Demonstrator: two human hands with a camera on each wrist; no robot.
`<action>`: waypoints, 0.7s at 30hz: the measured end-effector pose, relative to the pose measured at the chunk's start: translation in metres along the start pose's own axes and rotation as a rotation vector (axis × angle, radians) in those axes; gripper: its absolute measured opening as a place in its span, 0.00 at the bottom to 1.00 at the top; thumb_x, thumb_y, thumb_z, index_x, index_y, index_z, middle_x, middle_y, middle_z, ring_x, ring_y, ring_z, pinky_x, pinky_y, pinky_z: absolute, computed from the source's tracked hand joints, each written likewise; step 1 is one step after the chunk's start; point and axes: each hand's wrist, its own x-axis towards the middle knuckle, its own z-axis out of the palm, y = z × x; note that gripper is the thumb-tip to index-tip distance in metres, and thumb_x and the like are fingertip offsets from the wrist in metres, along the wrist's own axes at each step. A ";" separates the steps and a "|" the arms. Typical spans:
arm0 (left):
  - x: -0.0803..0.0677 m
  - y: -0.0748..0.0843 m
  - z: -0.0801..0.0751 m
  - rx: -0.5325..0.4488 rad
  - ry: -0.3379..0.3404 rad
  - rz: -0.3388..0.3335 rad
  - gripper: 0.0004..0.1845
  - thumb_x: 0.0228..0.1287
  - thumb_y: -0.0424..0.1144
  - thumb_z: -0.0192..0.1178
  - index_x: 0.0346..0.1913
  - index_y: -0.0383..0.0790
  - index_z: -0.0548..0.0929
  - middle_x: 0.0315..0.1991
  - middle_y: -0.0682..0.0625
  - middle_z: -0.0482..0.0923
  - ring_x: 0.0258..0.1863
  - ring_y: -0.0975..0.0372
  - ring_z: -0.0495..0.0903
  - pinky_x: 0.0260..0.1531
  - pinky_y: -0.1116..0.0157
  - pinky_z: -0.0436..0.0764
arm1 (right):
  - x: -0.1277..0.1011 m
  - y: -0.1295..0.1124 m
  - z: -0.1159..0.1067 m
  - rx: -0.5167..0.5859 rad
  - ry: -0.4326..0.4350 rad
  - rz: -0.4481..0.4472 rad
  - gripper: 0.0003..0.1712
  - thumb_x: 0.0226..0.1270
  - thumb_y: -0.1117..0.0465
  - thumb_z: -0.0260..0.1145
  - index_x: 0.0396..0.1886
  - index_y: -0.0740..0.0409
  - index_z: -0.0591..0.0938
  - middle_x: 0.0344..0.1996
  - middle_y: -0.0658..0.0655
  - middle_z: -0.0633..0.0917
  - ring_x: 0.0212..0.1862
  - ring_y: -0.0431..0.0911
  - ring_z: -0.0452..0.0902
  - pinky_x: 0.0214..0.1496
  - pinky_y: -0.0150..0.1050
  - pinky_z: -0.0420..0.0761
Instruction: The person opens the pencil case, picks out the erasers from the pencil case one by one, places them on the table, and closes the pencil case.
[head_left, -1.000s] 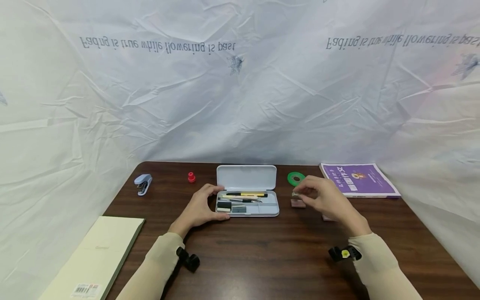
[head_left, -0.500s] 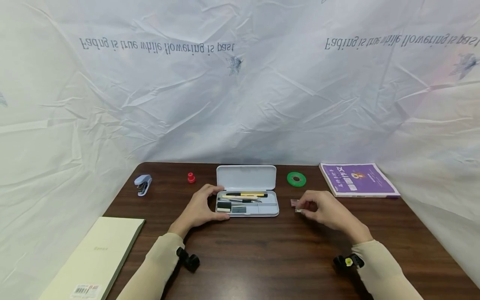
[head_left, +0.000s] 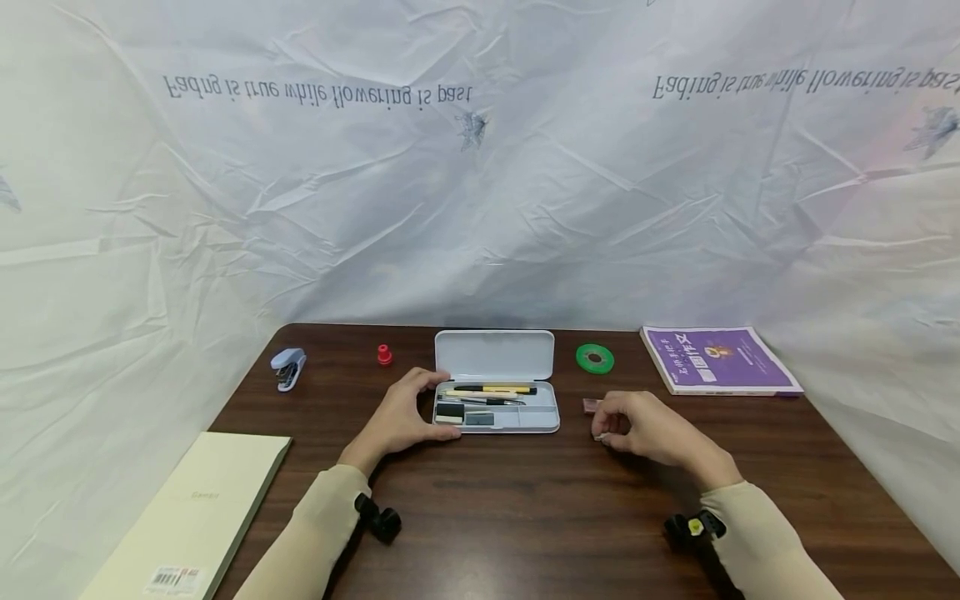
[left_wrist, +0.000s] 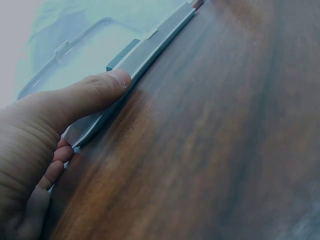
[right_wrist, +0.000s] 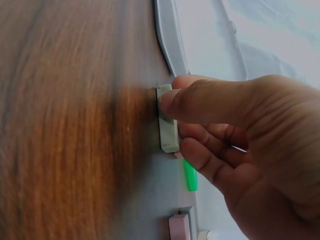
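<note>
Right hand (head_left: 637, 427) fingers pinch a pale eraser (right_wrist: 167, 125), label unreadable; left hand (head_left: 401, 417) grips pencil case (head_left: 525, 419).

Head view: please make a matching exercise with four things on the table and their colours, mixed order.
Things:
1. stapler
2. tape roll
3. book
4. notepad

Colours:
A. purple
B. pale yellow
C. light blue
D. green

Pairs: 1-C, 2-D, 3-A, 4-B
</note>
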 end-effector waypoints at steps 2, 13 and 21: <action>0.000 0.000 0.000 -0.001 0.000 0.003 0.52 0.47 0.61 0.91 0.76 0.48 0.81 0.67 0.51 0.80 0.65 0.55 0.79 0.70 0.45 0.78 | 0.000 0.000 -0.001 0.002 -0.002 0.002 0.15 0.66 0.71 0.82 0.34 0.44 0.90 0.35 0.42 0.84 0.38 0.37 0.80 0.41 0.38 0.84; 0.002 -0.001 0.001 0.002 0.002 0.010 0.52 0.47 0.61 0.91 0.76 0.48 0.82 0.67 0.51 0.80 0.65 0.55 0.79 0.70 0.45 0.78 | 0.015 -0.012 -0.008 0.072 0.225 -0.037 0.12 0.71 0.67 0.81 0.49 0.50 0.92 0.42 0.48 0.92 0.44 0.38 0.87 0.48 0.44 0.89; 0.001 -0.001 0.001 -0.003 0.004 0.010 0.52 0.47 0.60 0.91 0.75 0.48 0.82 0.67 0.52 0.80 0.64 0.56 0.79 0.69 0.45 0.78 | 0.041 -0.039 -0.009 0.189 0.340 -0.089 0.20 0.70 0.68 0.81 0.59 0.52 0.90 0.52 0.55 0.91 0.50 0.45 0.89 0.52 0.47 0.90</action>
